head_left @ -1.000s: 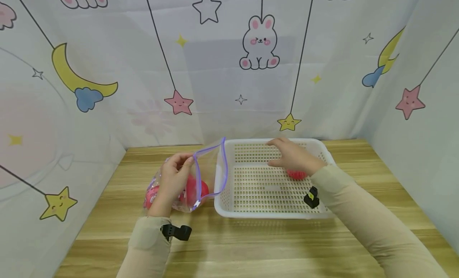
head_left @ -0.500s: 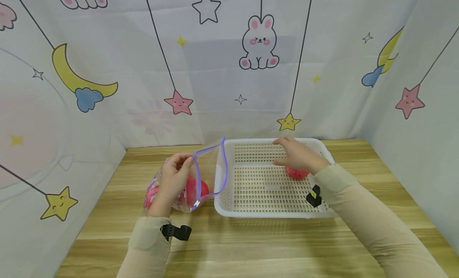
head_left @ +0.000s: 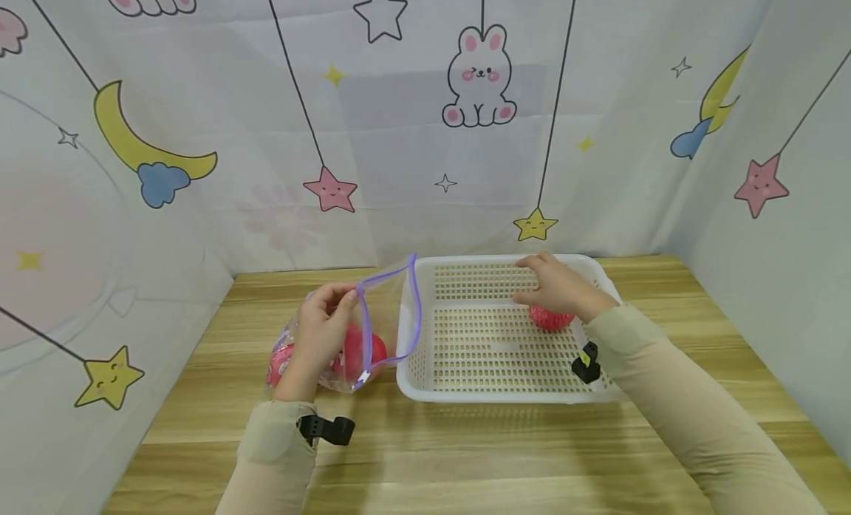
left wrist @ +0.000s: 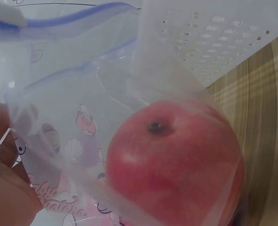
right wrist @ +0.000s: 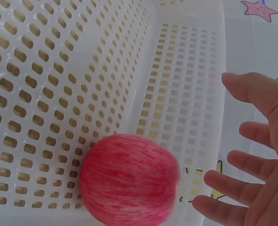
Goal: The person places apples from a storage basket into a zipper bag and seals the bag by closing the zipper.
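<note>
My left hand [head_left: 326, 326] pinches the edge of a clear zip bag [head_left: 388, 308] with purple trim, whose mouth gapes toward the basket. Through the bag shows a round red fruit [left wrist: 176, 165] with a dark stem end. Beside it in the bag, pink printed pictures partly hide the contents. My right hand [head_left: 561, 287] hovers over the right part of a white plastic basket [head_left: 505, 398], fingers spread and holding nothing. Just below that hand, a red streaked apple [right wrist: 129, 181] lies in the basket; in the head view the hand covers its top.
The basket stands on a wooden table [head_left: 465, 456], close to the bag's right side. Behind the table hangs a white curtain [head_left: 412, 145] printed with stars, moons and a rabbit. A black wrist camera [head_left: 326, 430] is strapped to the left sleeve.
My right hand has drifted a little to the right above the basket, so more of the apple shows. The left hand and the bag have stayed about where they were.
</note>
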{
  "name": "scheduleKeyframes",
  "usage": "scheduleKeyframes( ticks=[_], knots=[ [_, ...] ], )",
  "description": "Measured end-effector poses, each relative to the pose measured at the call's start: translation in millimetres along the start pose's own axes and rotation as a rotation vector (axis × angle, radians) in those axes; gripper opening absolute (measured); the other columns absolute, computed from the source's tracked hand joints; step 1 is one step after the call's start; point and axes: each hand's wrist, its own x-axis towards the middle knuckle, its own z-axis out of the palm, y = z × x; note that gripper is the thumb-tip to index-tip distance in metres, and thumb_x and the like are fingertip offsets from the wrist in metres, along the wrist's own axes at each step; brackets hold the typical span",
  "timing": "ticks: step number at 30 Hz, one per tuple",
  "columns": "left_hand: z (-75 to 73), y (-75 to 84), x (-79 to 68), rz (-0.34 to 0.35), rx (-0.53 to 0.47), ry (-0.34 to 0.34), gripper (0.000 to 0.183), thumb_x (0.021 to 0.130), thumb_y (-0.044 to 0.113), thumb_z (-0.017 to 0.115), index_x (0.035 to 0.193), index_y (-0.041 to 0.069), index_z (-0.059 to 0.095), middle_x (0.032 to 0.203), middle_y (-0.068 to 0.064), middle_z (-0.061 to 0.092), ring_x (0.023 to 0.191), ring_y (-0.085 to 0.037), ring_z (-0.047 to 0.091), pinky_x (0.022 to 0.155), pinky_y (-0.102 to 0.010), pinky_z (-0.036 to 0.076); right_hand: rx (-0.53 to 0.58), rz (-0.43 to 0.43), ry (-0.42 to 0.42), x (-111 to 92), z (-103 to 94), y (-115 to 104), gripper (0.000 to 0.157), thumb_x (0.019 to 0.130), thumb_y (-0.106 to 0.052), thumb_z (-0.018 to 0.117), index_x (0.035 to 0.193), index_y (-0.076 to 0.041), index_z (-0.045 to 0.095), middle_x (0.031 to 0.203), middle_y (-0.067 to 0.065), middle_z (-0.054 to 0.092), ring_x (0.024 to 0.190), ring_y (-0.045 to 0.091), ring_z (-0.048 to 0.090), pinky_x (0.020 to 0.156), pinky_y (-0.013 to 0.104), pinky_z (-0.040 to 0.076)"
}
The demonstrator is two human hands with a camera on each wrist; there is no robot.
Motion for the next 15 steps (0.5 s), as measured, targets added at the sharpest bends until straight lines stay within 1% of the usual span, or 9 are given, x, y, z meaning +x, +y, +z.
scheduleKeyframes(
  ticks=[6,11,15],
  knots=[
    [-0.3,-1.5,0.1,-0.002,0.008,-0.002,0.020,0.095,0.017,0.057,0.106,0.003,0.066,0.098,-0.012,0.065,0.082,-0.008,0.053,0.069,-0.015,0.044,-0.013,0.004,-0.008,0,2.4,8,0.069,0.088,-0.035,0.066,0.143,-0.006,0.036,0.148,0.024,0.028,0.128,0.043,0.041,0.101,0.058,0.038],
    [0.4,-2.1,0.0,0.004,0.026,0.000,0.019,0.095,0.016,0.056,0.106,0.003,0.065,0.098,-0.011,0.065,0.083,-0.008,0.053,0.069,-0.015,0.044,-0.026,0.013,-0.004,1,6.4,14,0.069,0.086,-0.036,0.068,0.141,-0.006,0.038,0.145,0.025,0.032,0.130,0.043,0.038,0.103,0.057,0.036],
    [1.2,-2.8,0.0,0.017,0.023,0.003,0.019,0.095,0.015,0.056,0.106,0.003,0.066,0.097,-0.012,0.065,0.081,-0.008,0.053,0.068,-0.015,0.044,-0.024,0.020,0.002,0,8.4,16,0.067,0.087,-0.034,0.067,0.141,-0.005,0.039,0.144,0.026,0.033,0.129,0.043,0.039,0.103,0.057,0.036]
  ],
)
